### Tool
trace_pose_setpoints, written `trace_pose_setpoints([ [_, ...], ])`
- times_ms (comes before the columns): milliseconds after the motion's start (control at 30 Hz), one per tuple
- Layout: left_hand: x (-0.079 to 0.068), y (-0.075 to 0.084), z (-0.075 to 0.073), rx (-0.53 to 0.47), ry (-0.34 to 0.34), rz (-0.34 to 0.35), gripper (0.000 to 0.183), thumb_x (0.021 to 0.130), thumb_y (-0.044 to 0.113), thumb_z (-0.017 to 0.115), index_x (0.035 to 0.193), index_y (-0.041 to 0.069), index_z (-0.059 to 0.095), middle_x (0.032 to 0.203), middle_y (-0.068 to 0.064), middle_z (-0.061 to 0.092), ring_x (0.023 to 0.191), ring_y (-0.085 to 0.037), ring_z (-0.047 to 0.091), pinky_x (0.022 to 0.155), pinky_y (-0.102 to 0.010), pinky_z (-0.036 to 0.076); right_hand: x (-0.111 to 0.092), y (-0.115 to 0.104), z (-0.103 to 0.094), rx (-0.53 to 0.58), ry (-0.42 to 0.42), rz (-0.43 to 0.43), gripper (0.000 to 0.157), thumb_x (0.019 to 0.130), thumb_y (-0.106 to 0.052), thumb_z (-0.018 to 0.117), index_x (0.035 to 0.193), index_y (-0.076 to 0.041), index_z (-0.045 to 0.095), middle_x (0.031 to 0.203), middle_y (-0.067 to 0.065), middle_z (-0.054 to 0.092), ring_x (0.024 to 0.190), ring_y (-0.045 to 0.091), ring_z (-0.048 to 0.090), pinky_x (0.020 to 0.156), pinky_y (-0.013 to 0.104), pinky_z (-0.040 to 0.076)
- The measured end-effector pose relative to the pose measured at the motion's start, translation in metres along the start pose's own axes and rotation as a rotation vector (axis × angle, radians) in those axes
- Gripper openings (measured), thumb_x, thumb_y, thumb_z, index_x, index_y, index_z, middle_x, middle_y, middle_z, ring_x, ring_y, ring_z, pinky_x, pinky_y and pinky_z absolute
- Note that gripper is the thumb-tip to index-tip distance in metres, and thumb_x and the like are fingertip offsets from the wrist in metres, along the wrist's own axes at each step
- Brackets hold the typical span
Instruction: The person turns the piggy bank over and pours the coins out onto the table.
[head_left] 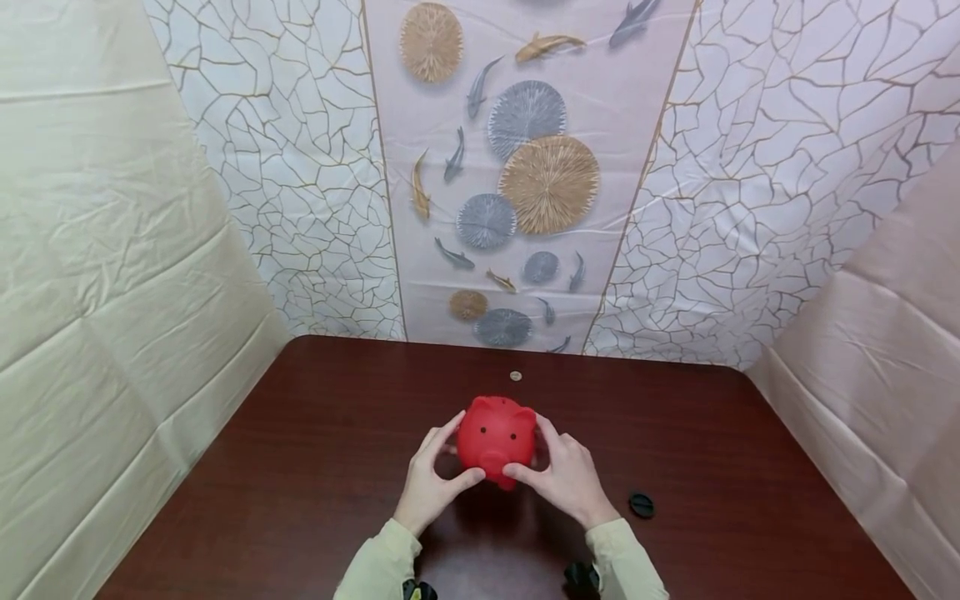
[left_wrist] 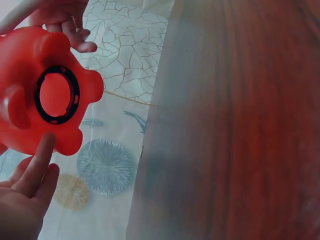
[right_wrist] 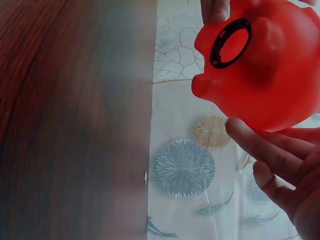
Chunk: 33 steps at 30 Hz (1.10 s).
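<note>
Between both hands a red piggy bank (head_left: 491,437) is held up over the dark table, its snout and eyes toward the head camera. My left hand (head_left: 431,483) grips its left side, thumb by the snout and fingers around the flank. On the opposite side my right hand (head_left: 566,475) grips it the same way. In the left wrist view the belly shows a round opening with a black ring (left_wrist: 75,95), uncovered. A round black plug (head_left: 641,505) lies on the table to the right of my right hand.
A coin (head_left: 515,376) lies near the back edge of the brown table (head_left: 337,417). Patterned cloth (head_left: 525,250) hangs behind it, and pale cloth walls (head_left: 90,333) stand at both sides.
</note>
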<state>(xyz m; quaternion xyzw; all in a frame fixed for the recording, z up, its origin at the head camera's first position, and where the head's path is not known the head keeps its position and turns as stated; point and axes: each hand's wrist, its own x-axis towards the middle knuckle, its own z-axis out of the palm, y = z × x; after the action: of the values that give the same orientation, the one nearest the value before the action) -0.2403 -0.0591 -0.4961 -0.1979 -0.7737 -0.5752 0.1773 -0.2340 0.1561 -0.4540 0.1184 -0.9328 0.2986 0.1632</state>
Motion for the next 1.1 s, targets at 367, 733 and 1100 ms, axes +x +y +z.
trace_pose_setpoints([
  [367,-0.002,0.0,0.0,-0.047,-0.057,-0.044,0.067,0.078,0.024,0.082,0.139,0.025,0.054,0.103,0.001,0.062,0.075,-0.004,0.06,0.075,-0.026,0.053,0.0,0.0,-0.006,-0.022,-0.003,0.036,0.058,0.08,-0.049,0.071,0.12,-0.008,0.063,0.059,-0.005,0.058,0.051,0.004,0.045,0.058,0.022,0.044],
  [733,-0.004,0.007,0.004,-0.029,-0.106,-0.098,0.054,0.08,0.013,0.078,0.131,0.011,0.062,0.088,-0.007,0.068,0.07,-0.003,0.061,0.075,-0.031,0.053,0.001,0.001,-0.011,0.038,-0.09,0.154,0.043,0.091,-0.052,0.057,0.091,-0.01,0.068,0.046,-0.005,0.052,0.04,0.006,0.048,0.055,0.02,0.042],
  [1100,-0.003,0.045,-0.007,-0.057,-0.158,-0.048,0.039,0.085,0.006,0.071,0.12,-0.009,0.063,0.076,-0.015,0.061,0.06,0.004,0.054,0.058,-0.024,0.053,0.004,0.003,-0.015,0.181,-0.23,0.315,0.075,0.091,-0.072,0.036,0.058,-0.01,0.063,0.042,0.003,0.056,0.036,0.015,0.054,0.055,0.025,0.045],
])
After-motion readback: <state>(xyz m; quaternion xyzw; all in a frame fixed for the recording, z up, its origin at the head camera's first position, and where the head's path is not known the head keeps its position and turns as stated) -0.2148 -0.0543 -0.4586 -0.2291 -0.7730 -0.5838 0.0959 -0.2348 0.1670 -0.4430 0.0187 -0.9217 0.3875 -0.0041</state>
